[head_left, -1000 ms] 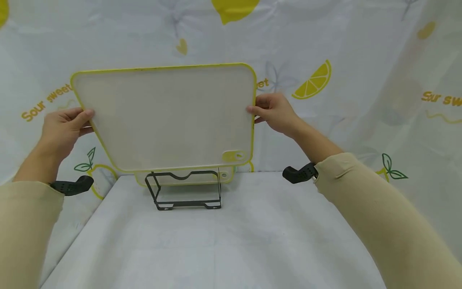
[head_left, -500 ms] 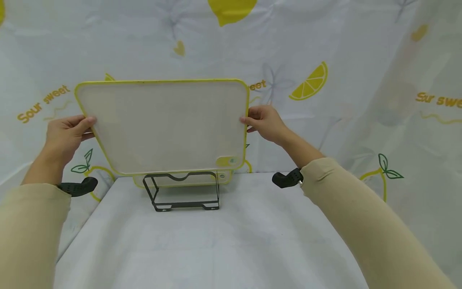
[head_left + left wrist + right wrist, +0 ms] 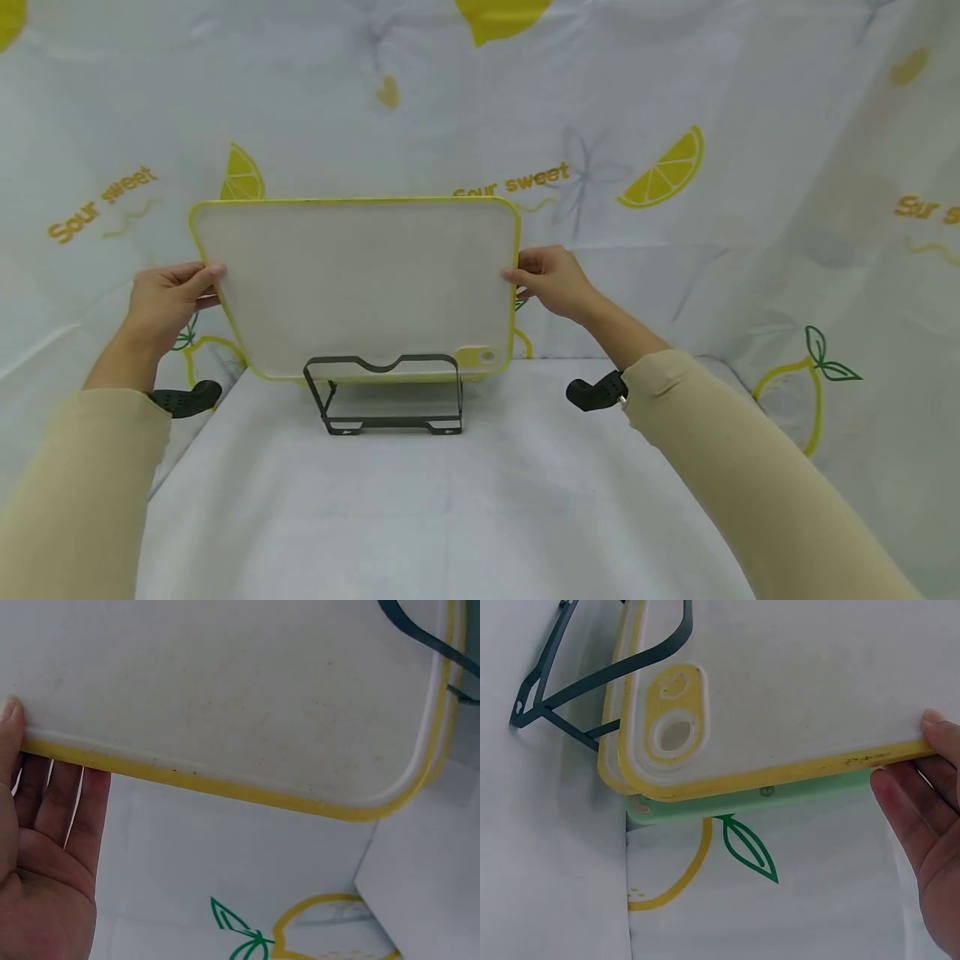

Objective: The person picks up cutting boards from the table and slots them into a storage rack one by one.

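Note:
A white cutting board (image 3: 360,283) with a yellow rim stands nearly upright between my hands. My left hand (image 3: 165,300) pinches its left edge, thumb on the front face and fingers behind. At the right edge, my right hand (image 3: 555,283) pinches it the same way. The board's lower edge is down behind the front bar of a black metal rack (image 3: 390,422). A yellow patch (image 3: 676,712) with a hole marks its lower right corner. In the right wrist view, a green board (image 3: 757,796) and another yellow-rimmed board (image 3: 612,761) show behind it, mostly hidden.
The rack stands on a table with a white cloth (image 3: 450,517), close to its back edge. Behind it hangs a white curtain (image 3: 600,100) printed with lemons and lettering. A black strap (image 3: 596,392) sits on each wrist.
Both hands have lowered the cutting board, and its tilt has levelled out. Its lower edge has gone from above the rack to behind the front bar. The rack stays in place.

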The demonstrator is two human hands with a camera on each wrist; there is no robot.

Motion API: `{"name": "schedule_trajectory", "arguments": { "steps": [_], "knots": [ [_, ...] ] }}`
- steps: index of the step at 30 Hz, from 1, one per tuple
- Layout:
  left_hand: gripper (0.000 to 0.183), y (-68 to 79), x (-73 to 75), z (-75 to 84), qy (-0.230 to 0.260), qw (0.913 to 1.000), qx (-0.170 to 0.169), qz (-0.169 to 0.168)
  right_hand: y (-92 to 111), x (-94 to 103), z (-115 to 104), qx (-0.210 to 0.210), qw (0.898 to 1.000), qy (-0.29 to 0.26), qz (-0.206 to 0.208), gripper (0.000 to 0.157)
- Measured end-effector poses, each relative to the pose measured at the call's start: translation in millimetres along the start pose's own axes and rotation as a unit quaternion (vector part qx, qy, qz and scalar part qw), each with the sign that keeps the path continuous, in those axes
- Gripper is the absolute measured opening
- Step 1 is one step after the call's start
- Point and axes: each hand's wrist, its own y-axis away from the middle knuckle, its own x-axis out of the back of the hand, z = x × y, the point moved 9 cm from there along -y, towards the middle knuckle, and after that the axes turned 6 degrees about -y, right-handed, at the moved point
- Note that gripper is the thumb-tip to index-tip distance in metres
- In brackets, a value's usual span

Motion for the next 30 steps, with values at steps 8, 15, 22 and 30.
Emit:
{"name": "schedule_trajectory", "arguments": {
  "steps": [8,15,22,30],
  "knots": [
    [0.018,5.4,-20.6,-23.1,0.041,0.9987,0.019,-0.023,10,-0.9,19,-0.01,1.0,0.013,-0.01,0.024],
    [0.021,8.1,-33.1,-35.3,0.072,0.9969,0.012,-0.03,19,-3.9,36,-0.03,0.999,0.018,-0.013,0.024],
    [0.024,7.8,-40.8,-49.2,0.045,0.9981,0.011,-0.04,26,-6.9,48,-0.036,0.999,0.031,-0.011,0.025],
    [0.025,10.5,-49.2,-61.9,0.043,0.9983,0.019,-0.035,33,-11.3,60,-0.034,0.999,0.025,-0.008,0.024]
  ]
}}
